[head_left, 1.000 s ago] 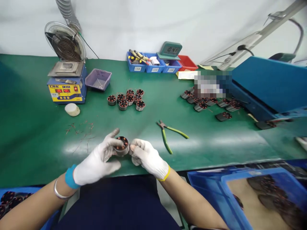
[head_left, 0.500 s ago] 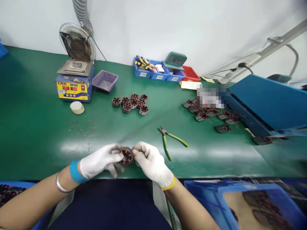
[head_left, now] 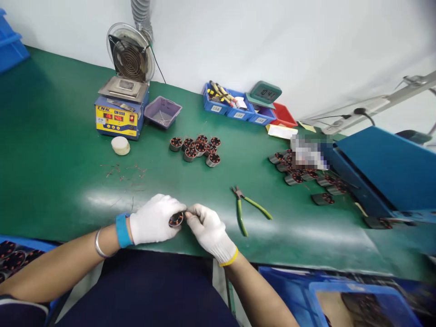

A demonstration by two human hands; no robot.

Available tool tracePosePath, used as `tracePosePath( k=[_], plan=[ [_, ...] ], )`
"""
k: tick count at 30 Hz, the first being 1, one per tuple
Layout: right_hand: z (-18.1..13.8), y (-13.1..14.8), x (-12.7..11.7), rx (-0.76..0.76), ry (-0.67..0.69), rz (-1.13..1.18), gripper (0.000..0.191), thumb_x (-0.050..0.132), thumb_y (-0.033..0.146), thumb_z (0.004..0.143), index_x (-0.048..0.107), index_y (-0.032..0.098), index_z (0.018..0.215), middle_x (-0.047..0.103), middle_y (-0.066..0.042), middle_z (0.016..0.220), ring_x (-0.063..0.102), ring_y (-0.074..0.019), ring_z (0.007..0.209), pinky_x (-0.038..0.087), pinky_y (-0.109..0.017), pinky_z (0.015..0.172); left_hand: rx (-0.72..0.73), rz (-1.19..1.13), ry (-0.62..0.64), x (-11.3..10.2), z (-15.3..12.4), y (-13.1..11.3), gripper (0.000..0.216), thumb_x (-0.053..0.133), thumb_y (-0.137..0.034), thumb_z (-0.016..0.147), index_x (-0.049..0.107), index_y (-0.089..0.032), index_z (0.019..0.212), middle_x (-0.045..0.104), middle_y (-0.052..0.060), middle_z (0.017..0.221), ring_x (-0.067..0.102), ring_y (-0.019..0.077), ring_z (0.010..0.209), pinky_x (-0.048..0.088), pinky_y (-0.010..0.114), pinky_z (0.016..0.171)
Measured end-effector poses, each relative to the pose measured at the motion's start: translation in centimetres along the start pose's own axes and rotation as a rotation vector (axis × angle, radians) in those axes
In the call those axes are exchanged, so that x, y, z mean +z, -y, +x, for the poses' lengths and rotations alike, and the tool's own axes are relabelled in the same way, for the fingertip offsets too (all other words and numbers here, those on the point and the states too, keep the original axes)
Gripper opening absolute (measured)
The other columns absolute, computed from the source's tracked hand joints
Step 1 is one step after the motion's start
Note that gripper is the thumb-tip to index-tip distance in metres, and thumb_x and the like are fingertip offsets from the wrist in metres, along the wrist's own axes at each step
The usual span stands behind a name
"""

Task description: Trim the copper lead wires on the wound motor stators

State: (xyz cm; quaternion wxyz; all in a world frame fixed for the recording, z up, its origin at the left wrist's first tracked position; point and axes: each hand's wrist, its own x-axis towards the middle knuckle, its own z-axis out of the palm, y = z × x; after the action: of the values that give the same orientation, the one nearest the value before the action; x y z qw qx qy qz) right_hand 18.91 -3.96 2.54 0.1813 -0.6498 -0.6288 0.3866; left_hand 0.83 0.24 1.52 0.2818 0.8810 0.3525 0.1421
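Note:
My left hand (head_left: 157,219), in a white glove, is wrapped round a motor stator (head_left: 176,220) with copper windings in a metal ring. Just right of it, the gloved fingers of my right hand (head_left: 204,228) are pinched together at the stator's edge; what is between them is too small to make out. Green-handled cutting pliers (head_left: 239,193) lie with their handles spread, right of my hands. Farther back on the green bench stands a group of several stators (head_left: 200,148). Copper wire scraps (head_left: 136,170) are scattered to the left.
A solder pot (head_left: 117,119) stands back left beside a purple tray (head_left: 162,111) and a round cream pad (head_left: 120,146). Blue bins (head_left: 216,107) and a clock (head_left: 265,92) line the wall. More stators (head_left: 293,178) sit by a blue machine (head_left: 384,163) at right.
The view has shifted and tilted a little. My left hand has turned over the stator, its fingers now closed round it. My right hand stays pinched at the stator's right side.

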Motion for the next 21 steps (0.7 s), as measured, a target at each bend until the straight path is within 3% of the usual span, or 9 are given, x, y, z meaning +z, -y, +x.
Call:
tracePosePath(
  k=[4,7,9,11,13,17,21],
  plan=[
    [-0.6,-1.3,-0.8,-0.031,0.025,-0.260,0.024,0.043,0.034,0.090,0.062,0.021,0.084,0.064,-0.001,0.074,0.058,-0.0159,0.067,0.040,-0.027,0.061,-0.014,0.075,0.023,0.3,-0.3,0.5,0.042,0.061,-0.027,0.072,0.062,-0.020,0.113,0.064,0.009,0.102,0.061,0.0274,0.092,0.049,0.040,0.082],
    [-1.1,-1.5,-1.5,-0.329,-0.206,-0.451,0.029,0.050,0.035,0.086,0.062,0.016,0.104,0.066,-0.011,0.105,0.061,-0.0239,0.089,0.047,-0.038,0.079,-0.062,-0.014,0.006,0.1,-0.5,0.6,0.066,0.069,-0.031,0.063,0.052,-0.016,0.125,0.059,0.011,0.111,0.059,0.0275,0.097,0.049,0.039,0.085],
    [-1.3,-1.3,-1.5,-0.559,-0.318,-0.608,0.037,0.057,0.033,0.082,0.059,0.014,0.115,0.060,-0.016,0.122,0.055,-0.0310,0.108,0.035,-0.054,0.101,-0.076,-0.060,-0.004,0.1,-0.4,0.6,0.070,0.073,-0.034,0.059,0.052,-0.016,0.123,0.060,0.011,0.110,0.059,0.0280,0.098,0.049,0.039,0.087],
    [-1.1,-0.9,-1.2,-0.669,-0.289,-0.742,0.032,0.055,0.025,0.085,0.060,0.018,0.115,0.062,-0.014,0.121,0.051,-0.0316,0.116,0.016,-0.062,0.110,-0.069,-0.065,0.003,0.1,-0.1,0.4,0.060,0.073,-0.036,0.061,0.056,-0.018,0.115,0.062,0.010,0.106,0.060,0.0276,0.096,0.049,0.039,0.086],
    [-0.8,-0.7,-0.6,-0.665,-0.216,-0.814,0.027,0.048,0.016,0.089,0.062,0.021,0.111,0.067,-0.010,0.113,0.053,-0.0282,0.114,0.007,-0.062,0.113,-0.063,-0.042,0.019,0.1,0.2,0.3,0.043,0.070,-0.034,0.065,0.061,-0.019,0.104,0.065,0.008,0.098,0.062,0.0272,0.092,0.049,0.039,0.083],
    [-0.1,-1.6,-1.1,-0.625,-0.132,-0.827,0.028,0.043,0.011,0.090,0.066,0.025,0.098,0.070,-0.007,0.099,0.056,-0.0274,0.110,0.006,-0.061,0.114,-0.045,0.011,0.048,-0.1,0.3,0.2,0.030,0.067,-0.034,0.066,0.064,-0.019,0.092,0.067,0.007,0.089,0.063,0.0264,0.085,0.049,0.037,0.077],
    [-0.3,-4.6,-4.4,-0.551,-0.262,-0.907,0.025,0.045,0.010,0.086,0.067,0.023,0.087,0.070,-0.007,0.091,0.060,-0.0266,0.102,0.016,-0.060,0.113,-0.073,0.039,0.017,-1.3,-0.2,1.3,0.031,0.063,-0.030,0.067,0.064,-0.019,0.096,0.067,0.007,0.091,0.063,0.0247,0.082,0.049,0.036,0.077]
  ],
)
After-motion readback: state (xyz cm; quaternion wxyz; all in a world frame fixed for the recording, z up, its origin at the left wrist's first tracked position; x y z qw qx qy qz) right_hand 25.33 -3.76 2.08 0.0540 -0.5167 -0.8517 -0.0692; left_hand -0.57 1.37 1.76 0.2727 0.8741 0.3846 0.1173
